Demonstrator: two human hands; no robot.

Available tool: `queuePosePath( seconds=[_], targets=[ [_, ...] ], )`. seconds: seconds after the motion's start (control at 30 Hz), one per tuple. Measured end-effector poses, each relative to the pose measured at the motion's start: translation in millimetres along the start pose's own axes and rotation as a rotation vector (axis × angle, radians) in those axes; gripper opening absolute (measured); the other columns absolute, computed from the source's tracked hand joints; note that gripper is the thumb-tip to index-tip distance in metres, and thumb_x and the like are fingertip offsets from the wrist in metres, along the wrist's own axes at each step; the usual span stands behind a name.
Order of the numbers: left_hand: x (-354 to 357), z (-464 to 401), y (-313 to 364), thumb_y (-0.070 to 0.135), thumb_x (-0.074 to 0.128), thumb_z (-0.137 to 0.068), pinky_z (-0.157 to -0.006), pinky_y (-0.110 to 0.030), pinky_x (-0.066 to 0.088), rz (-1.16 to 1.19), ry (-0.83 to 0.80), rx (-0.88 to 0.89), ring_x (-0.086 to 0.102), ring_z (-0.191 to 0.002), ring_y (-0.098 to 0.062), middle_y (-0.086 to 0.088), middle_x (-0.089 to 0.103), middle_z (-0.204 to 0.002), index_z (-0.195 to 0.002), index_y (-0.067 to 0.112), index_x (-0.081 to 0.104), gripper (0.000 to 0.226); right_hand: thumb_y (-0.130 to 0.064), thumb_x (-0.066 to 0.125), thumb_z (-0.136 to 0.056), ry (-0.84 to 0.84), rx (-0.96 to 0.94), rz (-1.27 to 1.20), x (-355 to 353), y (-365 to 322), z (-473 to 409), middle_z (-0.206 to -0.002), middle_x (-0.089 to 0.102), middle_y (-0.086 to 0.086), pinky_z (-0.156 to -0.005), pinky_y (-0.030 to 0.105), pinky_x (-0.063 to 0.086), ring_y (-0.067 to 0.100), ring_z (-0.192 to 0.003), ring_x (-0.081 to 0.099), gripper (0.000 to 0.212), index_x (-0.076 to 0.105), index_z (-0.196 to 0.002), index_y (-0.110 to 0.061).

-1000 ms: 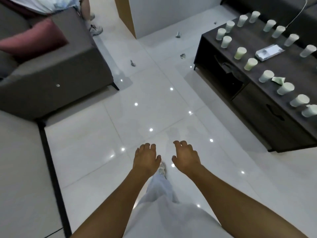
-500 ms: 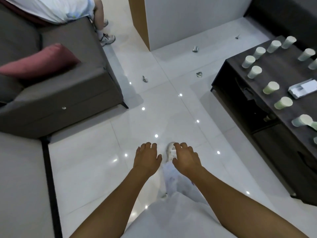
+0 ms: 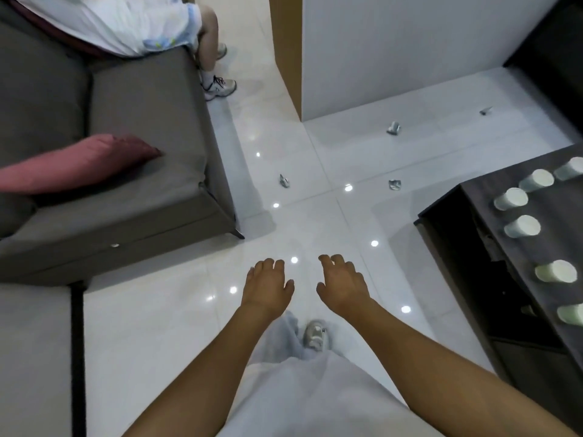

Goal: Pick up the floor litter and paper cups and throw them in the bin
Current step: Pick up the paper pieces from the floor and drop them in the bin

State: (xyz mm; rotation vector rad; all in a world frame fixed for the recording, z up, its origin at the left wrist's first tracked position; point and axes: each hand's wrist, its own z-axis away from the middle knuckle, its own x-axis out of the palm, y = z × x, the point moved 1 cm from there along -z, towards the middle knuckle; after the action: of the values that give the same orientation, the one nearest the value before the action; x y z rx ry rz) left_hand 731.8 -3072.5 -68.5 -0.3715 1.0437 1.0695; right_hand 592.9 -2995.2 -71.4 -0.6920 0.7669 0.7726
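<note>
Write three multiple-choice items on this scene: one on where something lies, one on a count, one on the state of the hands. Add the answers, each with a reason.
1. Where does the pink cushion lie?
A. on the grey sofa
B. on the floor
C. on the dark cabinet

2. How many crumpled litter pieces show on the floor tiles?
A. one
B. four
C. seven

3. What do the left hand and right hand hold?
A. a paper cup each
B. one litter piece together
C. nothing

Answers:
1 A, the cushion rests on the sofa seat.
2 B, one piece lies near the sofa corner, one before the cabinet, one near the wall and one farther right.
3 C, both hands hang over the floor with loose fingers and no grip on anything; the paper cups stand on the cabinet.
</note>
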Motion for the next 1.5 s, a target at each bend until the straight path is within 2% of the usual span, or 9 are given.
queuePosePath(
  seconds=[0.37, 0.6, 0.87, 1.03, 1.27, 1.5],
  targets=[
    [-111, -197, -45, 0.036, 0.041, -0.098, -0.109, -0.035, 0.028, 0.018, -0.044, -0.011, 0.036, -0.130, -0.024, -0.008, 0.043, -0.139, -0.139, 0.013, 0.038, 0.047, -0.021, 0.049, -0.093, -0.049, 0.032, -0.024, -97, -48, -196, -0.139, 0.038, 0.008, -0.090, 0.037, 0.042, 0.029, -0.117, 0.045, 0.052, 0.031, -0.142, -0.019],
    [-177, -305, -73, 0.035, 0.040, -0.098, -0.111, -0.036, 0.028, -0.018, -0.094, -0.014, 0.036, -0.130, -0.025, -0.008, 0.042, -0.140, -0.140, 0.012, 0.036, 0.048, -0.021, 0.051, -0.093, -0.046, 0.032, -0.076, -148, -85, -303, -0.142, 0.038, 0.007, -0.094, 0.037, 0.045, 0.027, -0.118, 0.047, 0.054, 0.031, -0.143, -0.018],
    [-211, -418, -83, 0.036, 0.042, -0.097, -0.109, -0.037, 0.031, 0.005, -0.153, -0.062, 0.039, -0.127, -0.025, -0.009, 0.045, -0.136, -0.137, 0.012, 0.039, 0.047, -0.023, 0.049, -0.094, -0.132, 0.049, -0.063, -184, -75, -414, -0.145, 0.034, 0.008, -0.092, 0.037, 0.045, 0.028, -0.118, 0.046, 0.057, 0.027, -0.146, -0.018],
    [-216, -491, -88, 0.035, 0.040, -0.098, -0.108, -0.037, 0.032, 0.027, -0.222, -0.116, 0.038, -0.127, -0.026, -0.009, 0.043, -0.137, -0.138, 0.011, 0.038, 0.047, -0.020, 0.051, -0.092, -0.164, 0.045, -0.094, -202, -67, -497, -0.141, 0.038, 0.009, -0.094, 0.039, 0.046, 0.029, -0.117, 0.046, 0.053, 0.033, -0.142, -0.016],
    [-169, -604, -112, 0.035, 0.042, -0.097, -0.105, -0.035, 0.036, 0.082, -0.267, -0.173, 0.041, -0.125, -0.024, -0.008, 0.046, -0.135, -0.136, 0.013, 0.041, 0.045, -0.021, 0.051, -0.093, -0.259, 0.059, -0.133, -156, -53, -620, -0.142, 0.038, 0.008, -0.096, 0.036, 0.046, 0.027, -0.121, 0.045, 0.054, 0.032, -0.143, -0.018],
    [-48, -721, -171, 0.034, 0.045, -0.096, -0.104, -0.037, 0.033, 0.082, -0.354, -0.099, 0.039, -0.125, -0.026, -0.011, 0.045, -0.134, -0.136, 0.010, 0.041, 0.046, -0.018, 0.054, -0.090, -0.324, 0.191, -0.231, -16, -27, -758, -0.135, 0.041, 0.013, -0.094, 0.040, 0.045, 0.032, -0.119, 0.045, 0.055, 0.034, -0.142, -0.014]
  ],
)
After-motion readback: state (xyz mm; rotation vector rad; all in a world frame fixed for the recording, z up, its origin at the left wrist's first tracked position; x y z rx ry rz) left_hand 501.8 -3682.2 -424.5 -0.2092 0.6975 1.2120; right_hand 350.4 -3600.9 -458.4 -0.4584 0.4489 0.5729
